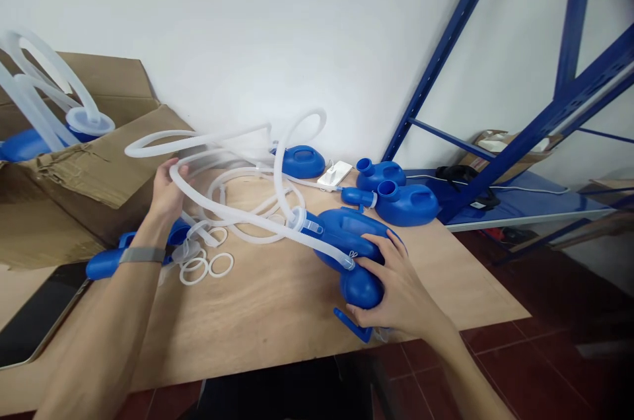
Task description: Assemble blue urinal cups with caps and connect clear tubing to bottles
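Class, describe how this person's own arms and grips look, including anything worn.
The left forearm and right forearm are bare, no sleeves showing. A grey band circles the left wrist. The left grip and right grip are ungloved human hands.

Workshop or packing room, by the look: plain wooden tabletop (267, 314) carrying several blue bottles (409, 205) and pale hoses (232, 212); open cardboard box (133, 149) holding more; blue metal rack (444, 50), white wall (247, 30), red tiled floor (539, 367).

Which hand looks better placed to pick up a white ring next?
Probably the left hand: nearer the white rings, though touching a translucent hose; the right hand holds a blue plastic piece farther off.
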Action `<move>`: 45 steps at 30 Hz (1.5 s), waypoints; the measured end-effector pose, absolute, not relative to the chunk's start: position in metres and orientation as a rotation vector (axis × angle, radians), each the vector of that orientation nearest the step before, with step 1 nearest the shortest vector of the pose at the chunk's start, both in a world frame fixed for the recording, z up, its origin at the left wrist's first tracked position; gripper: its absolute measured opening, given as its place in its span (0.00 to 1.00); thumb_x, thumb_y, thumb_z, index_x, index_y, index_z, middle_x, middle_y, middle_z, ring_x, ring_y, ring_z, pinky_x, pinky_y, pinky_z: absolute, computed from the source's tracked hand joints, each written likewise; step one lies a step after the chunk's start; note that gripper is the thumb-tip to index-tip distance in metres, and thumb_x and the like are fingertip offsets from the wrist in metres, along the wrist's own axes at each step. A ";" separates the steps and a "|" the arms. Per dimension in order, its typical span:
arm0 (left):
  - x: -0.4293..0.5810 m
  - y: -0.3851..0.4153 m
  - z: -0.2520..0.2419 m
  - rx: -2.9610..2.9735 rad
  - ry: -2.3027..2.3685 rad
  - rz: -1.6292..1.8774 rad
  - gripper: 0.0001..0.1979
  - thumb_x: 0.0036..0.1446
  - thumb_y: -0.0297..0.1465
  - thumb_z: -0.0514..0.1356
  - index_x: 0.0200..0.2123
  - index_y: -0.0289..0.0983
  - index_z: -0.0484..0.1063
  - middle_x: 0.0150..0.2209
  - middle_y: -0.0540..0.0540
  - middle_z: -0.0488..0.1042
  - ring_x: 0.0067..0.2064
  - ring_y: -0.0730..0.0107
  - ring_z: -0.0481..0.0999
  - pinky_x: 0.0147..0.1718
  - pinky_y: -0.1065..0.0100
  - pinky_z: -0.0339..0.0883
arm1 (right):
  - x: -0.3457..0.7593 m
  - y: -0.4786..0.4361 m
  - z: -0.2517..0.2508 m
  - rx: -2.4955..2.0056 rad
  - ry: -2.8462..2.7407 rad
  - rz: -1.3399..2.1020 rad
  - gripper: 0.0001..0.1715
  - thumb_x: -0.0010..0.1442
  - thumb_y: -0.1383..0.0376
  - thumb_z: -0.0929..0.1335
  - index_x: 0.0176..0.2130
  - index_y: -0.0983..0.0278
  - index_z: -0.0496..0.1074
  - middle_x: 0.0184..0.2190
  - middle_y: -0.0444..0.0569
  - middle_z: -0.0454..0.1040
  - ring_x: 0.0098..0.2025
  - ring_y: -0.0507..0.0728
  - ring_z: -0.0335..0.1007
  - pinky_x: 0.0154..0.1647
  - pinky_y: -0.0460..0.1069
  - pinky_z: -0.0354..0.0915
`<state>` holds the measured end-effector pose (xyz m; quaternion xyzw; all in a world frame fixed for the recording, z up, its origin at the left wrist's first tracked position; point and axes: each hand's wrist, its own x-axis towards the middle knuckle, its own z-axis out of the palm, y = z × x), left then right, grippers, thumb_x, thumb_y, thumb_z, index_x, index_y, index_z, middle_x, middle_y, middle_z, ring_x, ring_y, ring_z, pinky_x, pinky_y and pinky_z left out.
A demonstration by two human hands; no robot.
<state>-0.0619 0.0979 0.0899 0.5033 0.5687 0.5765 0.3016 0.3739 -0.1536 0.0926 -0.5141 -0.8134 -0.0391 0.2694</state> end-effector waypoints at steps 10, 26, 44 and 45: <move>-0.041 0.076 0.069 1.368 1.351 1.304 0.41 0.57 0.55 0.65 0.64 0.35 0.63 0.59 0.37 0.78 0.61 0.49 0.77 0.52 0.53 0.76 | 0.418 -0.170 0.098 -1.413 -2.004 -0.030 0.31 0.42 0.52 0.80 0.46 0.59 0.82 0.64 0.60 0.68 0.65 0.82 0.67 0.66 0.75 0.65; 0.003 0.028 -0.002 2.784 1.476 0.291 0.23 0.73 0.36 0.52 0.66 0.45 0.73 0.66 0.35 0.71 0.72 0.40 0.60 0.69 0.35 0.53 | 0.493 -0.232 0.140 -1.458 -1.778 -0.794 0.20 0.59 0.49 0.75 0.46 0.58 0.76 0.60 0.63 0.70 0.62 0.82 0.71 0.65 0.78 0.64; -0.044 0.050 -0.025 2.974 1.852 0.244 0.24 0.67 0.21 0.49 0.59 0.32 0.77 0.59 0.29 0.75 0.67 0.38 0.68 0.63 0.45 0.67 | 0.471 -0.200 0.081 -1.511 -0.910 -0.756 0.35 0.45 0.35 0.75 0.37 0.60 0.75 0.50 0.61 0.72 0.57 0.84 0.75 0.58 0.75 0.70; -0.044 0.050 -0.026 2.967 1.852 0.257 0.24 0.67 0.21 0.49 0.59 0.32 0.77 0.59 0.28 0.75 0.67 0.38 0.68 0.63 0.45 0.67 | 0.467 -0.199 0.085 -1.488 -0.908 -0.800 0.36 0.47 0.34 0.74 0.39 0.60 0.76 0.50 0.61 0.72 0.58 0.84 0.75 0.58 0.75 0.70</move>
